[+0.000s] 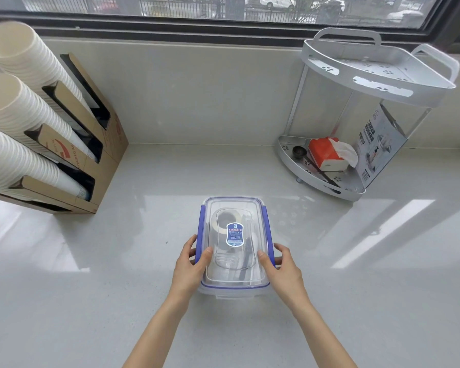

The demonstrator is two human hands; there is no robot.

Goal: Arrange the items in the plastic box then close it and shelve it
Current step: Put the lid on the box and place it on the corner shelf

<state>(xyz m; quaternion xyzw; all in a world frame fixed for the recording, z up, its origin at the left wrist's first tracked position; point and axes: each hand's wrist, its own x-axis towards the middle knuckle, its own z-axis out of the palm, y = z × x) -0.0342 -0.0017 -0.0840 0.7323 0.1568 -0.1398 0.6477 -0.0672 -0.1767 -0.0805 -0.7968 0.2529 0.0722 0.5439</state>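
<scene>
The left hand (191, 264) and the right hand (281, 264) are gripping the long sides of the plastic box (234, 245), thumbs lying on its lid (223, 274). The box is sitting on the pale surface (356, 274), near the front centre. Through the clear, blue-trimmed lid, a roll of tape (225, 220) and dark, indistinct items are showing. A blue label (234, 234) is sitting at the lid's centre. On the rack (327, 181) at right, a tissue pack (328, 153) is lying.
</scene>
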